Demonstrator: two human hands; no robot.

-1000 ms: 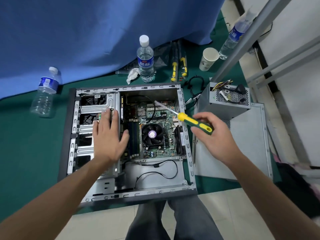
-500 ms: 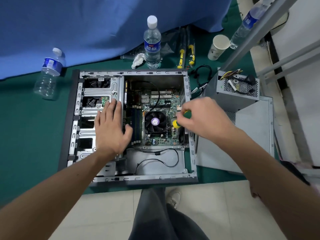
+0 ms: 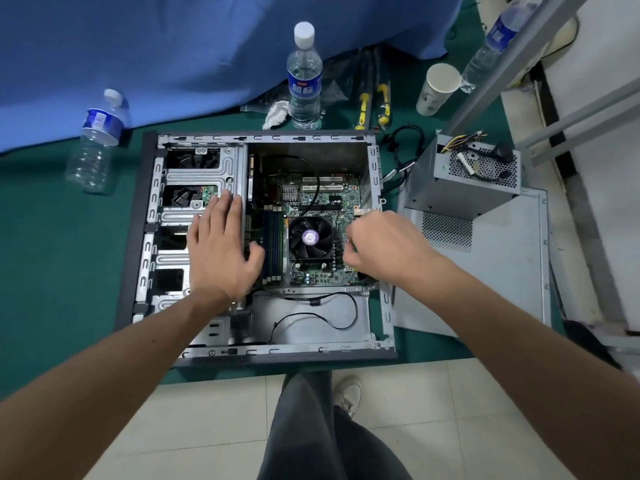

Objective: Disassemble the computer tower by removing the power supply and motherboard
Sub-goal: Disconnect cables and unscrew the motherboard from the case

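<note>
Lying open on its side under both hands: grey steel computer tower case (image 3: 377, 299), side panel off.
Left hand (image 3: 221, 251): flat, fingers straight and spread, pressed on the silver stamped drive cage (image 3: 201, 174) at the case's left half; thumb reaching toward the blue memory sticks (image 3: 272, 247).
Right hand (image 3: 384, 247): fingers curled downward at the right edge of the board, knuckles up; whatever is gripped is hidden beneath the hand, so the hold cannot be told.
Between the two hands: green motherboard (image 3: 322, 199), seated in the case, with black round cooler fan bearing a purple centre label (image 3: 310, 237).
Nearer than the hands, on the bare case floor: thin black looped cable (image 3: 322, 317).
Right of the right hand, outside the case: grey perforated metal power supply box (image 3: 471, 181) with yellow and black wires, standing on the flat grey side panel (image 3: 491, 271).
Beyond the hands, on the green mat (image 3: 52, 244): clear plastic water bottle with blue label and white cap (image 3: 304, 77), upright; crumpled white tissue (image 3: 276, 114) beside it; two yellow-and-black screwdrivers (image 3: 372, 98); white paper cup (image 3: 437, 89).
Far left of the left hand: second clear bottle (image 3: 95, 140).
Behind all: blue draped cloth (image 3: 173, 50).
Below the forearms: dark grey trouser leg (image 3: 311, 427) and pale shoe (image 3: 349, 393) on beige tile.
</note>
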